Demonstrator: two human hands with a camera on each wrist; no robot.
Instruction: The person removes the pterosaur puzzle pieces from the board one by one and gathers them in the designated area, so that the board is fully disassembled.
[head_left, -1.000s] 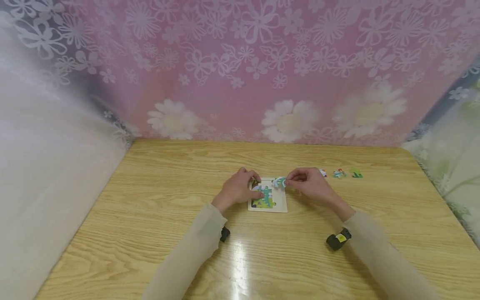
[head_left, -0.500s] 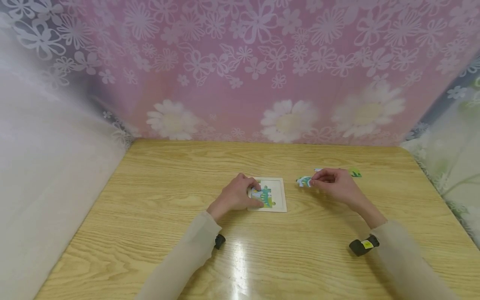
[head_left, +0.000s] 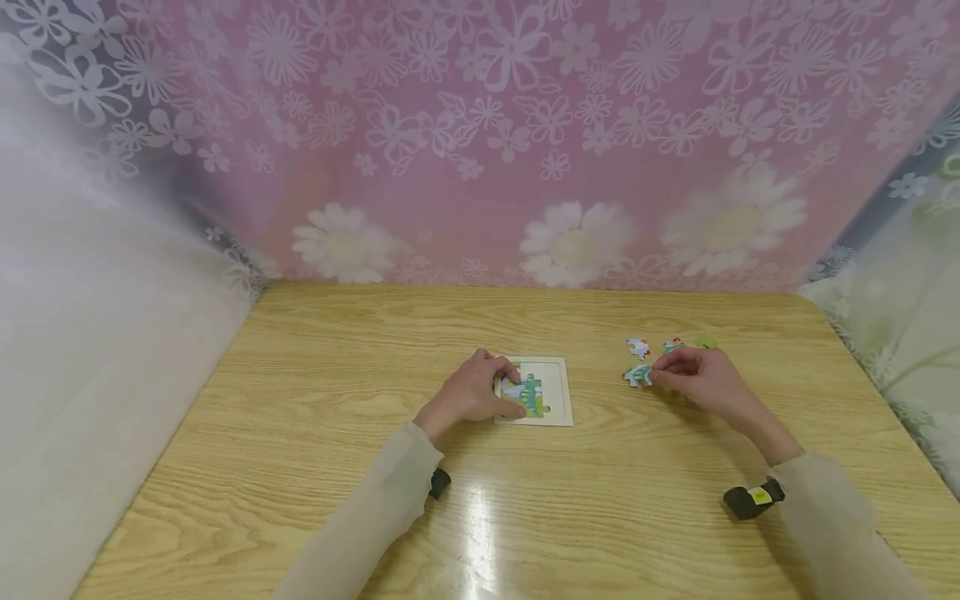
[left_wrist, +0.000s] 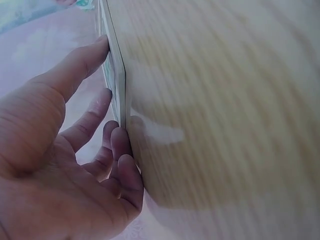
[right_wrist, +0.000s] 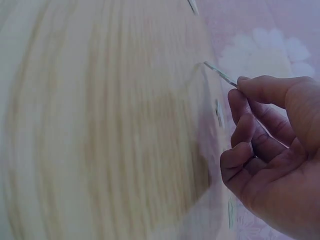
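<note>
My right hand (head_left: 705, 382) pinches a teal-and-white jigsaw piece (head_left: 637, 377) between thumb and fingertips; in the right wrist view the piece (right_wrist: 220, 74) appears edge-on, tilted above the table. A square, pale puzzle tray (head_left: 557, 390) lies flat at mid-table, with joined pieces (head_left: 532, 397) in its left part showing a green-and-teal picture. My left hand (head_left: 472, 388) rests over the tray's left side and covers some of those pieces. Up close in the left wrist view, the thumb and index finger touch the tray's (left_wrist: 120, 95) top while the other fingers lie bent by its edge.
Beyond the right hand, a white piece (head_left: 638, 347), a piece with a red spot (head_left: 673, 343) and a green piece (head_left: 707, 342) lie in a row, the last two partly covered. Patterned curtains (head_left: 450, 167) hang behind the wooden table (head_left: 360, 333).
My right hand has carried the jigsaw piece from over the tray rightward, to just in front of the row of loose pieces. The left hand has shifted slightly left on the tray.
</note>
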